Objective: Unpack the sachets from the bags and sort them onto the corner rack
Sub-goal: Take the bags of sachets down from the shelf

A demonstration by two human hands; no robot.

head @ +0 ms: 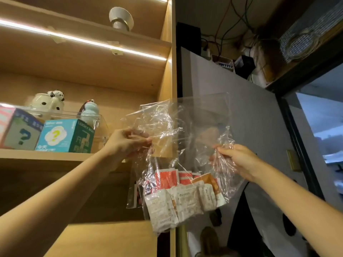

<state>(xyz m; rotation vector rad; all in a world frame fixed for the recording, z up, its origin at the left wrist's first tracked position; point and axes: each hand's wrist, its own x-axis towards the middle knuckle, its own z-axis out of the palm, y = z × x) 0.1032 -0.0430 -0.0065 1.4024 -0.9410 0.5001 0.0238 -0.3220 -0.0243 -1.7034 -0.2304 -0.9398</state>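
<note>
A clear plastic bag hangs in the air in front of the wooden shelf unit, held up by both hands. My left hand pinches its left upper edge. My right hand grips crumpled plastic on its right side. Several sachets lie bunched at the bottom of the bag: white ones in front, orange and red-and-white ones behind. The corner rack is not in view.
The wooden shelf at left carries a teal box, a pink and blue box, a clear tray, a panda teapot and a small bottle. A grey panel stands at right, a dark doorway beyond it.
</note>
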